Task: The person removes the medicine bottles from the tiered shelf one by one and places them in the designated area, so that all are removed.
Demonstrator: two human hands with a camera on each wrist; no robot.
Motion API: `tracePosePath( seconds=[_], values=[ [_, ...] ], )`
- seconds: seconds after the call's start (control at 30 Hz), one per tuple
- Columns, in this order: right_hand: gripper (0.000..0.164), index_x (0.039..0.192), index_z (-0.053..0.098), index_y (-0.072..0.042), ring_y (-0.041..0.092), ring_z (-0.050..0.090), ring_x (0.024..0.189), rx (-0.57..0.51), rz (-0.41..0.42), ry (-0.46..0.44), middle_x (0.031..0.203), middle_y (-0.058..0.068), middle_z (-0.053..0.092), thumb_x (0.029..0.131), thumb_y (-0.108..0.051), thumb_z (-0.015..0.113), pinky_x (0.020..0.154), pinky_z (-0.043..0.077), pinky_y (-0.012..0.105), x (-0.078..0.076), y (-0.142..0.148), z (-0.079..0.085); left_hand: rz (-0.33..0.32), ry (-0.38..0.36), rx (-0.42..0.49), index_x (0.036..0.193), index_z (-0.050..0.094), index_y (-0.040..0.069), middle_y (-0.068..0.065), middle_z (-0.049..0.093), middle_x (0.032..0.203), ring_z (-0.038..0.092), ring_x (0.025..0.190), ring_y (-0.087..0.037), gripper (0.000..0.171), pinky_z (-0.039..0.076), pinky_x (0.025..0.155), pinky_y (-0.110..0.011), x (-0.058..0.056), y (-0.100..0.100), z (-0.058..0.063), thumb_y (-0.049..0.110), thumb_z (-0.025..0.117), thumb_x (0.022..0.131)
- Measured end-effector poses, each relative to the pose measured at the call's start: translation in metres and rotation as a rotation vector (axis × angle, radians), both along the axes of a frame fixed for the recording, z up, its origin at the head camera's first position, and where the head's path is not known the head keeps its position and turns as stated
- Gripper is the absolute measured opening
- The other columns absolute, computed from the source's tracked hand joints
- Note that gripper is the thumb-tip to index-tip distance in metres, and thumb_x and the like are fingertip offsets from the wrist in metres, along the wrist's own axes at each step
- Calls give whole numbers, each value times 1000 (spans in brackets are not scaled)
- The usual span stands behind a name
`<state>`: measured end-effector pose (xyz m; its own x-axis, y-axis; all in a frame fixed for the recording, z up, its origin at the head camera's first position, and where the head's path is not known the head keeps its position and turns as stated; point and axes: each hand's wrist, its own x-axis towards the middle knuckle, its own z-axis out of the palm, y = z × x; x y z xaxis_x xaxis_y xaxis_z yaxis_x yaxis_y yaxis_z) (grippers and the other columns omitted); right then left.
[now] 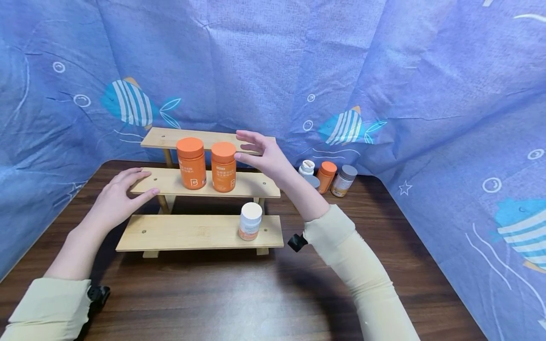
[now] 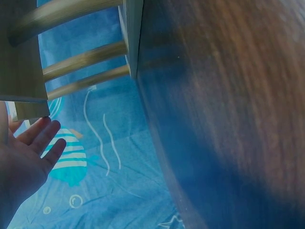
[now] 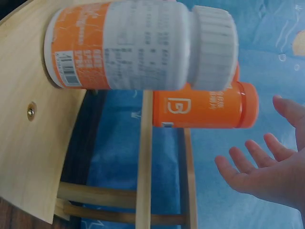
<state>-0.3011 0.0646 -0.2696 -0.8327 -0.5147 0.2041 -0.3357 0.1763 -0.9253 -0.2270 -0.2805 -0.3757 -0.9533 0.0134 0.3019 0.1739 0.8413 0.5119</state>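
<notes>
Two orange bottles stand side by side on the middle step of a wooden three-step rack: a left one and a right one. A white bottle with an orange band is upright near the right end of the bottom step; it looms close in the right wrist view. My right hand is just right of the right orange bottle's lid, fingers spread, with nothing in its grasp. At the left end of the middle step my left hand has its fingers by the board's edge; whether they touch it I cannot tell.
Behind my right forearm, several bottles stand at the back right of the dark wooden table, among them an orange one and a grey-lidded one. A blue cloth with fish hangs behind the table and along its sides.
</notes>
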Motion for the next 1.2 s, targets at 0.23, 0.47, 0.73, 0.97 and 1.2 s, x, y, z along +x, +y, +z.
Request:
tracePosePath(
  seconds=[0.23, 0.47, 0.73, 0.97, 1.2],
  values=[
    [57, 137, 48, -23, 13, 49, 123, -1, -4, 0, 142, 2, 48, 85, -22, 71, 98, 46, 35, -4, -12, -8, 0, 1, -1, 137, 46, 3, -26, 32, 146, 26, 133, -49, 71, 23, 98, -70, -1, 0, -2, 51, 61, 87],
    [59, 136, 49, -22, 12, 53, 118, -18, -9, -1, 135, 3, 54, 83, -22, 74, 98, 46, 33, -10, -22, -9, 1, -4, 4, 137, 46, 3, -25, 32, 146, 27, 132, -50, 71, 24, 97, -70, -1, 1, -2, 51, 61, 87],
    [59, 134, 53, -18, 10, 55, 111, 33, -26, -3, 130, -2, 57, 80, -23, 77, 92, 48, 28, -11, -29, -13, 0, -1, 6, 137, 46, 4, -25, 32, 146, 27, 132, -50, 71, 24, 97, -70, -1, 1, -3, 51, 62, 86],
    [55, 131, 55, -12, 14, 59, 103, 47, -39, -27, 117, 0, 62, 81, -23, 75, 87, 50, 26, -8, -32, -11, 3, -12, 11, 138, 45, 4, -25, 30, 147, 26, 133, -50, 71, 24, 96, -70, 0, 0, -3, 51, 61, 87],
    [53, 130, 57, -12, 14, 59, 101, 56, -60, -25, 114, 4, 64, 81, -22, 75, 87, 50, 27, -6, -33, -9, 4, -21, 9, 139, 44, 4, -26, 29, 148, 24, 134, -49, 72, 24, 97, -70, -1, 1, -1, 52, 61, 87]
  ],
)
